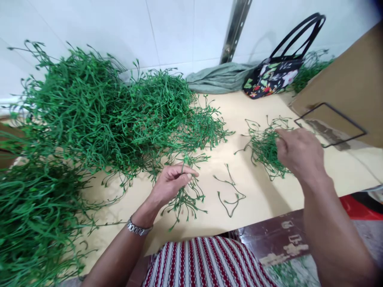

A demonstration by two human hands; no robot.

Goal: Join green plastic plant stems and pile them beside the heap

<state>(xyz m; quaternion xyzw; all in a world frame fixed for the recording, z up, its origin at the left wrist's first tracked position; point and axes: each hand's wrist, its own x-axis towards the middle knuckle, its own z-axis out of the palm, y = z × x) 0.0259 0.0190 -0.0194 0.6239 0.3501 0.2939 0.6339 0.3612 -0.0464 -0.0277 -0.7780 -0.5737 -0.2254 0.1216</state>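
Note:
My left hand (176,181), with a metal-band watch (139,227) on its wrist, pinches a thin green plastic plant stem (185,160) between thumb and forefinger. More branched stems (185,203) lie beneath that hand. Above the small pile of green stems (265,149) on the right is my right hand (299,151), fingers curled together. Whatever lies between those fingers is hidden. Between my hands, a few loose stems (231,191) rest on the tabletop (215,223).
A large heap of green stems (89,107) covers the left and back. At the back are a grey-green cloth (221,77) and a floral handbag (273,77). A cardboard box (347,87) and a black wire frame (344,115) stand at right.

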